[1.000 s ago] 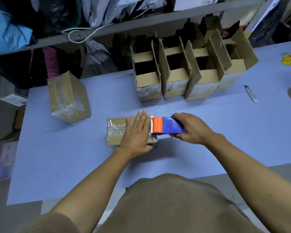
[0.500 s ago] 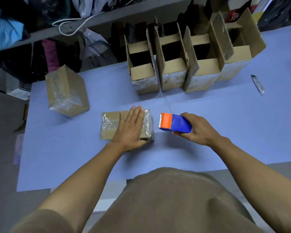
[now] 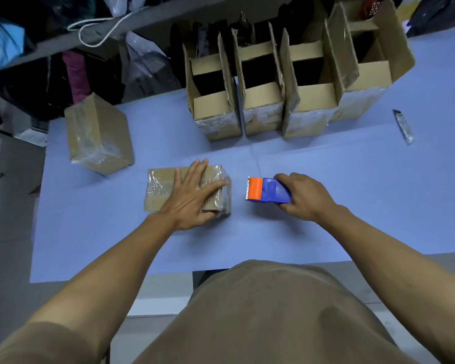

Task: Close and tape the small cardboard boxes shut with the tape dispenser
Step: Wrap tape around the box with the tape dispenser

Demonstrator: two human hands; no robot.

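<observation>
The left hand [image 3: 195,195] is hiding much of the taped box [image 3: 168,189] lying on the blue table [image 3: 352,206], fingers spread flat and pressing its top. The right hand [image 3: 304,197] is gripping the tape dispenser [image 3: 267,193] just beside the box, its curled fingers covering the handle.

Blue table [image 3: 326,232]: two taped boxes [image 3: 168,190], four open boxes [image 3: 263,111], box cutter [image 3: 403,126].

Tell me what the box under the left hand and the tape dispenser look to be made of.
Box: brown matte cardboard, its top partly covered in glossy clear tape that catches wrinkled highlights. Tape dispenser: apparently smooth moulded plastic, blue body with an orange front.
</observation>
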